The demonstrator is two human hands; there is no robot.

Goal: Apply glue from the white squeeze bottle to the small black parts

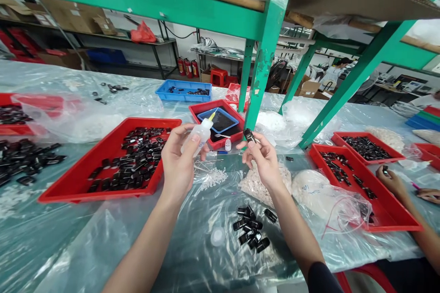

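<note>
My left hand (180, 160) is closed around a small translucent squeeze bottle (202, 133) with a yellow needle tip that points up and to the right. Between the thumb and fingers of my right hand (263, 158) is a small glossy black plastic piece (249, 135), held up to the right of the bottle tip and apart from it. Below my right hand lies a loose pile of similar black pieces (252, 229) on the plastic-covered table. Small white bits (215, 177) are scattered between my wrists, near a clear bag of pale parts (256, 185).
A red tray (113, 197) of black pieces stands left; another red tray (385, 219) is at right. Ahead, a red tray (206, 139) holds a blue one. A green post (259, 78) rises beyond my hands. A co-worker's hand (390, 178) holds a black piece at far right.
</note>
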